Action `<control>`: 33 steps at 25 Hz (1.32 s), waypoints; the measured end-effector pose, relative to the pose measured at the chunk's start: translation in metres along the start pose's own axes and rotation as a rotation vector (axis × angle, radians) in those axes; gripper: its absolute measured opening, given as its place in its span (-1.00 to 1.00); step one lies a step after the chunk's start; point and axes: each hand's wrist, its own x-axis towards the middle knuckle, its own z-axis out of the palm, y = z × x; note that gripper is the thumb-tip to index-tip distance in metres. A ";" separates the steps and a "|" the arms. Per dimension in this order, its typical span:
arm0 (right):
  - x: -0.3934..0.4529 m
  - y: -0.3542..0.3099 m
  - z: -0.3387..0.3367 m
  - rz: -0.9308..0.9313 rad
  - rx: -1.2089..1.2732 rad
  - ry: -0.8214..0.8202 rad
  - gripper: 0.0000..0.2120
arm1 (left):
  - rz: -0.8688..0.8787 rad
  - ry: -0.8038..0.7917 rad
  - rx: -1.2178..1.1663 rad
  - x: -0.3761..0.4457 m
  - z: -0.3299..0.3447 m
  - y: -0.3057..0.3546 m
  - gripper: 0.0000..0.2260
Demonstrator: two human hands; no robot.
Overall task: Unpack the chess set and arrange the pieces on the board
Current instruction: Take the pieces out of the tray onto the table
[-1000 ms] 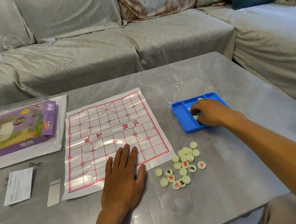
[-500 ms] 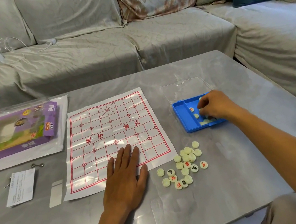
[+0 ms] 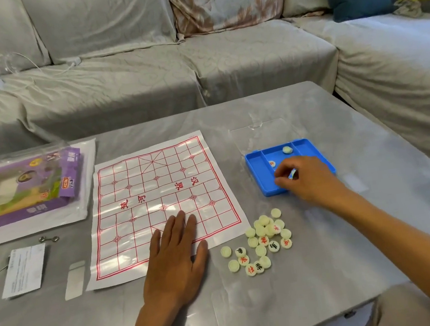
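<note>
The left hand point(image 3: 177, 260) lies flat with fingers straight, pressing the near edge of the paper board point(image 3: 158, 199) onto the grey bench point(image 3: 336, 270). The right hand point(image 3: 305, 180) reaches into the blue tray point(image 3: 255, 162) with fingers curled; whether they pinch a piece I cannot tell. Two pieces point(image 3: 287, 149) lie in the tray's compartments, and a pile of pieces point(image 3: 262, 242) sits on the bench just beside the board's near right corner.

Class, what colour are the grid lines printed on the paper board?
Red, on white paper board; the head view shows it.
</note>
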 end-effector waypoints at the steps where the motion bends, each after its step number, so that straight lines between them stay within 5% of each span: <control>1: 0.018 0.007 -0.003 0.010 -0.072 0.062 -0.91 | -0.002 0.001 -0.010 0.000 0.000 0.000 -0.28; 6: 0.067 0.024 0.005 0.046 -0.266 -0.319 -0.46 | -0.018 -0.011 0.014 0.001 -0.003 0.003 -0.26; 11: 0.072 0.025 0.013 -0.041 -0.297 -0.226 -0.68 | -0.007 0.022 -0.027 0.001 0.003 0.001 -0.25; 19: 0.074 0.036 0.025 0.081 -0.367 -0.126 -0.89 | -0.017 -0.012 -0.006 0.000 -0.004 0.003 -0.24; 23: 0.060 0.019 0.006 0.044 -0.143 -0.038 -0.89 | -0.014 -0.015 0.002 -0.001 -0.002 0.001 -0.33; 26: 0.005 -0.024 -0.006 -0.166 0.003 -0.230 -0.89 | -0.010 -0.014 0.010 0.001 0.001 0.000 -0.32; 29: -0.051 -0.039 0.012 -0.264 -0.120 -0.485 -0.85 | 0.002 -0.002 0.004 0.001 0.002 -0.001 -0.31; 31: -0.051 -0.035 0.014 -0.241 -0.098 -0.460 -0.83 | 0.003 0.005 0.005 0.000 0.002 -0.001 -0.31; 33: -0.023 -0.022 0.005 -0.173 -0.053 -0.264 -0.86 | 0.002 0.007 -0.002 0.000 0.002 -0.001 -0.32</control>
